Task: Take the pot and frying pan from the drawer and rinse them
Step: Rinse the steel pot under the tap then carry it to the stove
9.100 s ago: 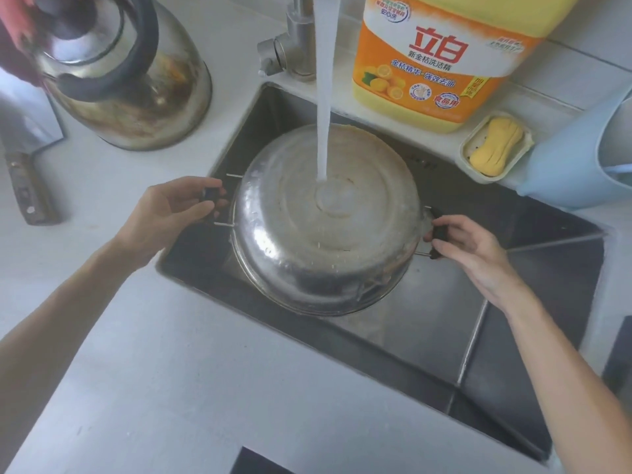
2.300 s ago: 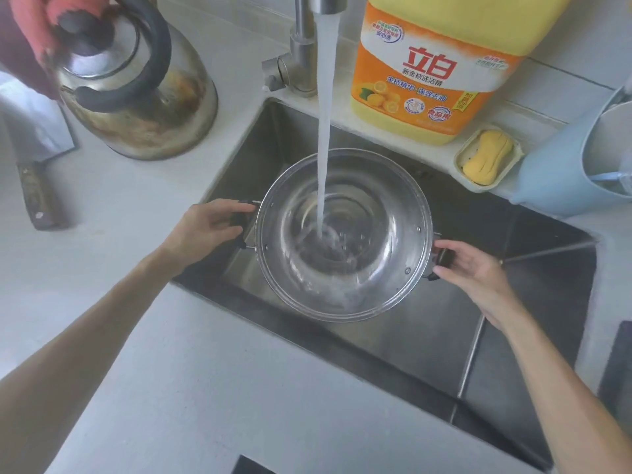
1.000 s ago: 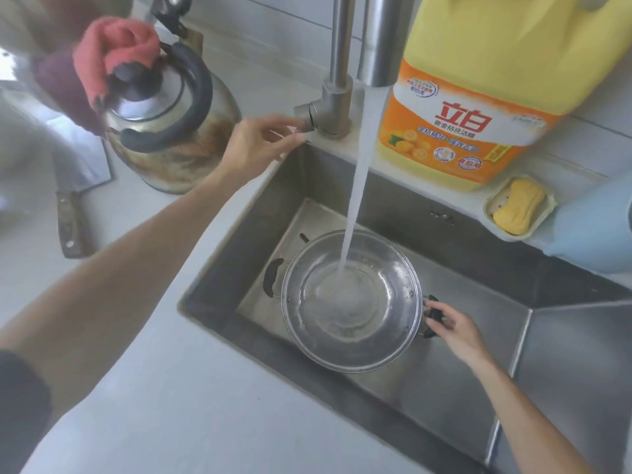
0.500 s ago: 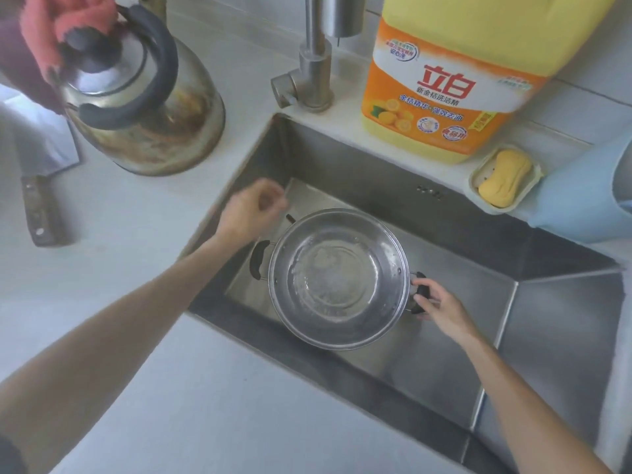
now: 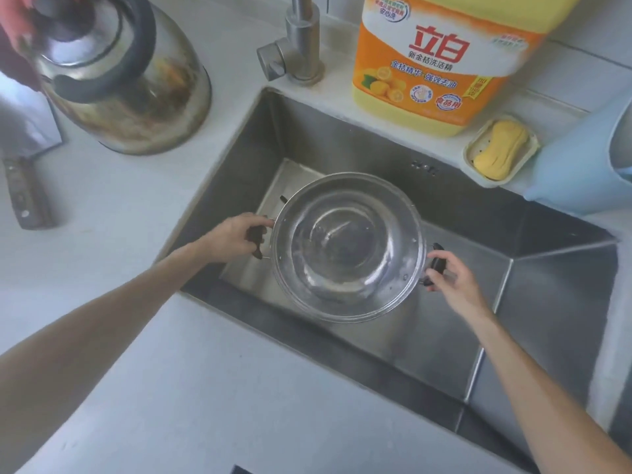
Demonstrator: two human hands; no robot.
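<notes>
Round stainless-steel pot (image 5: 349,246) held over steel sink (image 5: 547,302), centre | left hand (image 5: 236,239) gripping 9 o'clock handle, right hand (image 5: 448,277) gripping 3 o'clock handle | risk: water inside could be slopped out if tipped unevenly.

Round steel pot (image 5: 349,248), mouth up, some water inside, within the sink (image 5: 342,142).

Both bare arms reach forward from the bottom corners. The left hand (image 5: 236,239) has its fingers curled around the dark handle on the left side of the pot (image 5: 349,246). The right hand (image 5: 451,277) pinches the dark handle on the other side with its thumb and fingers.
</notes>
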